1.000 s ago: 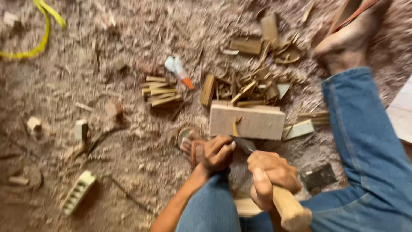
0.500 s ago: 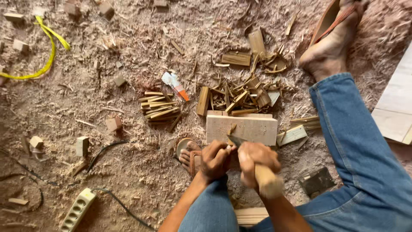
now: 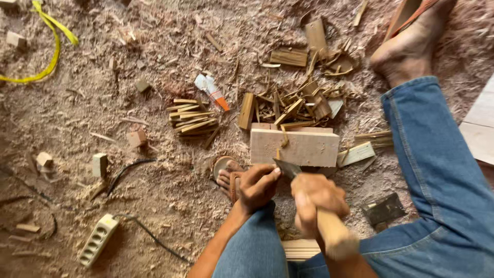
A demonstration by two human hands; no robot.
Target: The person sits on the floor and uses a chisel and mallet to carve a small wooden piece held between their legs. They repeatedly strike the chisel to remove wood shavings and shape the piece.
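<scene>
1. The thin wood sliver [image 3: 278,154] stands roughly upright against the near edge of the pale wood block [image 3: 294,147]. Its long axis runs away from you, up the picture.
2. Your left hand [image 3: 257,186] sits just left of the sliver. The fingers [image 3: 271,175] are curled and pinched toward its lower end. Actual contact is hidden by the blade, so I can't tell how firm the hold is.
3. The hatchet blade [image 3: 287,168] lies just right of the sliver, edge angled toward it and close to your left fingertips. That gap is the critical relation here.
4. Your right hand [image 3: 315,198] is wrapped fully closed round the wooden handle [image 3: 333,234], choked up near the head. The handle runs back toward your body.
5. The left hand is the nearer one to the sliver. The right reaches it only through the blade.
6. Beyond the block: a loose heap of offcuts [image 3: 303,100], and a neat bundle of split sticks [image 3: 191,117] to the left.
7. A small glue tube [image 3: 212,91] with an orange tip lies between bundle and heap.
8. Your sandalled foot [image 3: 226,175] is tucked just left of the left hand. The other bare foot [image 3: 409,51] is well apart at upper right.
9. The floor [image 3: 154,62] is covered in sawdust. A power strip [image 3: 98,240] lies at lower left and a yellow strap [image 3: 49,46] at upper left.
</scene>
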